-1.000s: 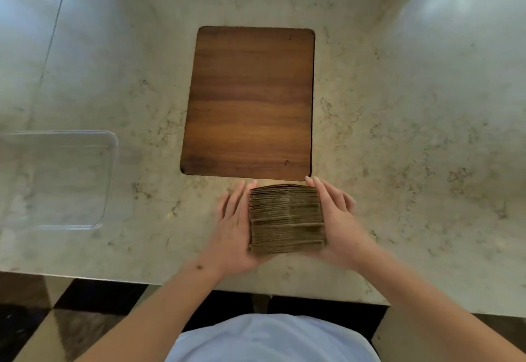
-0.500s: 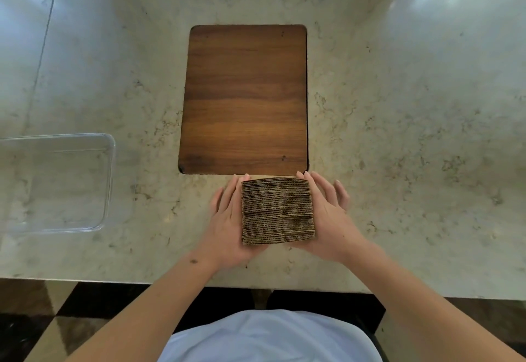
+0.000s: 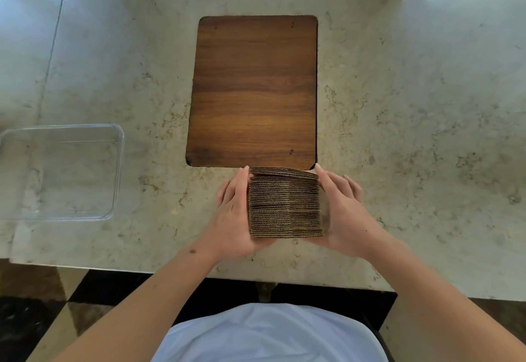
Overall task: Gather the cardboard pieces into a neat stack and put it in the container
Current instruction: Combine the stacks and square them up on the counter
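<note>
Head cam: left hand and right hand are flat against either side of the cardboard stack, squeezing it between the palms on the marble counter, just below the wooden board. Clear container sits well off to the left, nothing in it.

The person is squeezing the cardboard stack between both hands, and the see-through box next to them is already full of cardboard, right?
Not quite. The head view shows the clear container on the counter is empty; no cardboard is inside it. The rest is right: the left hand and the right hand press on either side of the cardboard stack.
</note>
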A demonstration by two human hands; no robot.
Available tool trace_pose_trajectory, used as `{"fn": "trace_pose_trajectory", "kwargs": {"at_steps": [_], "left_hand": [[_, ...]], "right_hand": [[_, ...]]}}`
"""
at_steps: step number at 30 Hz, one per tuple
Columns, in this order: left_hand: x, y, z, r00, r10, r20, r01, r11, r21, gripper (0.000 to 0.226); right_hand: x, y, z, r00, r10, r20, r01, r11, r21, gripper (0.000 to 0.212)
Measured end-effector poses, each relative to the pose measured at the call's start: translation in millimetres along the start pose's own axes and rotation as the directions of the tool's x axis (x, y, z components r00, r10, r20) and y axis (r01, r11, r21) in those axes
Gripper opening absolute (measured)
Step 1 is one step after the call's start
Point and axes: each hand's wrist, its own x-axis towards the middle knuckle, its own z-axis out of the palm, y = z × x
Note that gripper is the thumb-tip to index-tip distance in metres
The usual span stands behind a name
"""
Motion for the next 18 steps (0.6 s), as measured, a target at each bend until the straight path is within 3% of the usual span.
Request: {"fn": "trace_pose_trajectory", "kwargs": {"at_steps": [5,12,18], "left_hand": [[1.9,1.5,-6.8,1.000,-0.010,0.016,0.010,1.000,-0.009,0.138],[7.2,8.3,-12.2,0.995,0.097,0.003,-0.097,0.985,0.144,0.120],[0.3,22.7,-17.0,0.994,0.097,0.058,-0.112,0.930,0.350,0.120]], "right_hand": [[2.4,-1.9,0.4,1.000,0.001,-0.004,-0.001,1.000,-0.031,0.136],[4.2,-9.1,-4.3,0.997,-0.071,-0.010,0.067,0.970,-0.232,0.119],[-5.2,-34.4,-2.0,0.998,-0.009,-0.057,-0.012,0.935,-0.354,0.117]]}}
